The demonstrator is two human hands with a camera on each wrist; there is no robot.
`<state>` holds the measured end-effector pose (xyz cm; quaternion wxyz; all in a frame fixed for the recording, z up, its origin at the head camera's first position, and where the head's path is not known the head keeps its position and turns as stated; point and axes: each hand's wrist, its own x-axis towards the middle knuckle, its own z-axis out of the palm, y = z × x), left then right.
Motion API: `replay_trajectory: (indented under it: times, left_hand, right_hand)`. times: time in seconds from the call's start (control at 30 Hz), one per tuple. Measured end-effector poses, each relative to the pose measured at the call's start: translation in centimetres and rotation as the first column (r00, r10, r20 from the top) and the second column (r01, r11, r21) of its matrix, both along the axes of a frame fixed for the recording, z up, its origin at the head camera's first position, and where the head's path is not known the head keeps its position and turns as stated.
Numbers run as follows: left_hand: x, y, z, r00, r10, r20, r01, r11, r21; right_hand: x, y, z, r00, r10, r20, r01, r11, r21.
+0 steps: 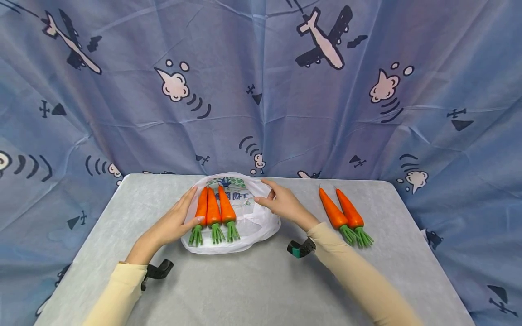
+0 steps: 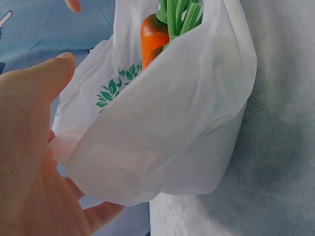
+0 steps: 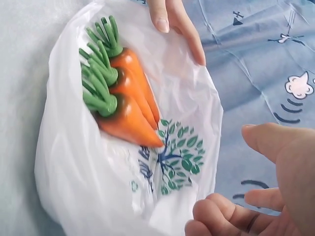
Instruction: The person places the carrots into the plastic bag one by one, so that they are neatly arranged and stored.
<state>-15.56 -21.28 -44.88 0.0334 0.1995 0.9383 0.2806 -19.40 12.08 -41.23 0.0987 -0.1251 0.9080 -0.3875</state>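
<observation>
Bag [image 1: 256, 228]: three carrots [image 1: 213, 209] inside, near table's [image 1: 228, 290] far edge
Left hand [image 1: 172, 220]: thumb spread
Right hand [image 1: 286, 202]: likewise, I see

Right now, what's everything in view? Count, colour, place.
bag: 1, white with green and blue print, on the table, mouth open
bagged carrots: 3, orange with green stems, side by side in the bag
loose carrots: 2, orange with green stems, on the table right of the bag
table: 1, grey, under it all
cloth: pieces unclear, blue with plane and cloud prints, behind the table
wrist units: 2, black, one per wrist
sleeves: 2, cream, one per arm
left grip: 1, bare, at the bag's left side
right grip: 1, bare, at the bag's right edge
</observation>
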Motion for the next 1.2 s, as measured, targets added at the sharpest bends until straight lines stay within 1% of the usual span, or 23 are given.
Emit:
replay_trajectory:
  times: [0.1,0.37,0.53,0.73,0.83,1.03,1.2]
  left_hand:
    - [0.0,-0.1,-0.1,1.0,0.005,0.003,-0.005,1.0,-0.003]
    - [-0.1,0.0,-0.1,1.0,0.01,0.002,-0.01,1.0,-0.001]
    - [-0.2,-0.1,-0.1,1.0,0.008,0.007,-0.008,1.0,-0.008]
    - [-0.1,-0.2,-0.1,1.0,0.009,0.0,-0.009,1.0,-0.01]
    - [-0.2,-0.2,-0.1,1.0,0.009,-0.001,-0.009,1.0,-0.008]
    - [-0.2,-0.2,-0.1,1.0,0.019,0.012,-0.019,1.0,-0.004]
    - [-0.2,-0.2,-0.1,1.0,0.022,0.009,-0.022,1.0,-0.007]
  right_hand:
    - [0.1,1.1,-0.2,1.0,-0.017,-0.011,0.017,1.0,0.013]
    - [0.5,4.9,-0.9,0.998,-0.06,0.001,0.06,0.998,0.026]
    - [0.9,7.3,-1.7,0.995,-0.099,0.02,0.098,0.994,0.043]
    - [1.2,10.3,-2.5,0.987,-0.155,0.046,0.15,0.984,0.091]
    - [1.3,11.7,-2.7,0.984,-0.171,0.051,0.167,0.983,0.082]
    - [1.4,14.0,-3.4,0.978,-0.204,0.039,0.201,0.977,0.069]
    - [1.4,15.5,-4.0,0.971,-0.239,-0.014,0.239,0.961,0.139]
